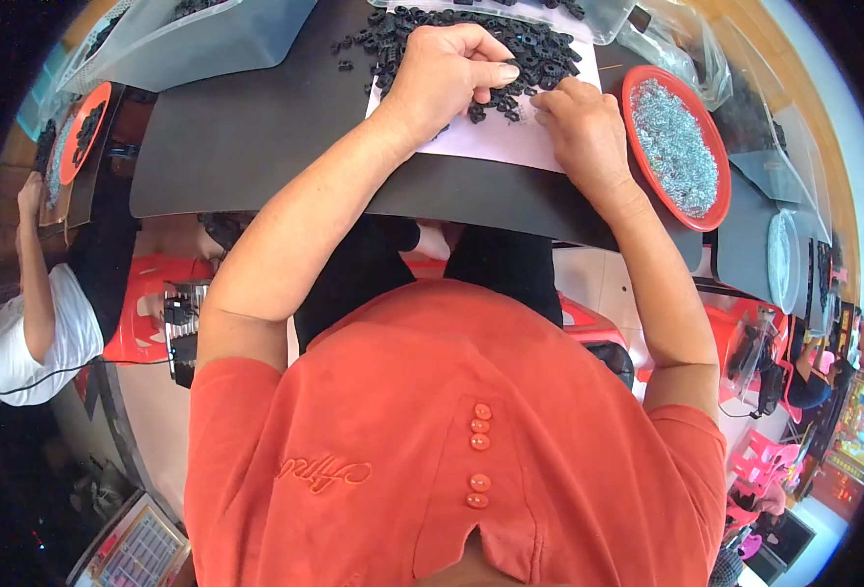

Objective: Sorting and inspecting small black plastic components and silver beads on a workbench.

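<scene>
A heap of small black plastic parts (546, 57) lies on a white sheet (495, 140) on the dark table. My left hand (442, 76) is over the heap's near side, thumb and fingers pinched round a small black plastic part that the fingers mostly hide. To its right, my right hand (588, 132) rests low over the sheet with its fingers curled together. Whatever these fingertips hold, if anything, is hidden. A few tiny silvery pieces (525, 110) lie between the hands. Right of my right hand stands a red round tray (720, 186) full of small shiny metal pieces (676, 147).
A large clear plastic bin (202, 54) stands at the table's far left, another (598, 22) beyond the heap. A clear plastic bag (681, 59) lies behind the red tray. At far left a person in a white shirt (75, 318) sits by an orange tray (88, 122).
</scene>
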A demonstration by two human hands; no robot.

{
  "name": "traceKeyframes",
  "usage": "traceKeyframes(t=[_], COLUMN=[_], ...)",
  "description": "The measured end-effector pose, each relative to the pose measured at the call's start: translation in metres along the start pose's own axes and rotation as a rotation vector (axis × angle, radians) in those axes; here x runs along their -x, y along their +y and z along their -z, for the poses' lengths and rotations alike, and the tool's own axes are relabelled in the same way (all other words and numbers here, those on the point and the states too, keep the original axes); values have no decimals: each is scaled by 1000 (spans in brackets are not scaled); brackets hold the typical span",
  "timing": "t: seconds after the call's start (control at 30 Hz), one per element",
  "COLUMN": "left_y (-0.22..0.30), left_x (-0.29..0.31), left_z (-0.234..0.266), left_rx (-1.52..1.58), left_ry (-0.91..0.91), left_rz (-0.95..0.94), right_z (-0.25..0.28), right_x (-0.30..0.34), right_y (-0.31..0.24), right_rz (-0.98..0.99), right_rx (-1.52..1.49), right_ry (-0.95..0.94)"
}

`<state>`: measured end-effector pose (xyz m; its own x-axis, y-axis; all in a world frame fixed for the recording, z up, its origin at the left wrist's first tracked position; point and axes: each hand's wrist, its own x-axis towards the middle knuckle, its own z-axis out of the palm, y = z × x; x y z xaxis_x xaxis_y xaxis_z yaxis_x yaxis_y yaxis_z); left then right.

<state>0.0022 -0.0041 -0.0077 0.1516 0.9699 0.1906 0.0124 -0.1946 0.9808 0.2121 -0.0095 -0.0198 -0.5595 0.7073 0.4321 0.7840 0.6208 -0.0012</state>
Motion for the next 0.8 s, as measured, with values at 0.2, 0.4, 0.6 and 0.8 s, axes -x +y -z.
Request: traceKeyframes(t=[0.2,0.4,0.6,0.8], left_y=[1,2,3,6], left_x=[0,0,1,3], left_z=[-1,0,-1,-1], left_rx=[8,-18,-8,-3], left_ry=[9,14,17,13], left_rz=[-6,0,-3,3], right_z=[-5,-5,-4,-5], right_x=[0,-1,-1,2], right_y=[1,-3,-2,-3], right_rz=[35,4,-32,5], right_rx=[38,111,37,66], right_ry=[28,-14,20,7])
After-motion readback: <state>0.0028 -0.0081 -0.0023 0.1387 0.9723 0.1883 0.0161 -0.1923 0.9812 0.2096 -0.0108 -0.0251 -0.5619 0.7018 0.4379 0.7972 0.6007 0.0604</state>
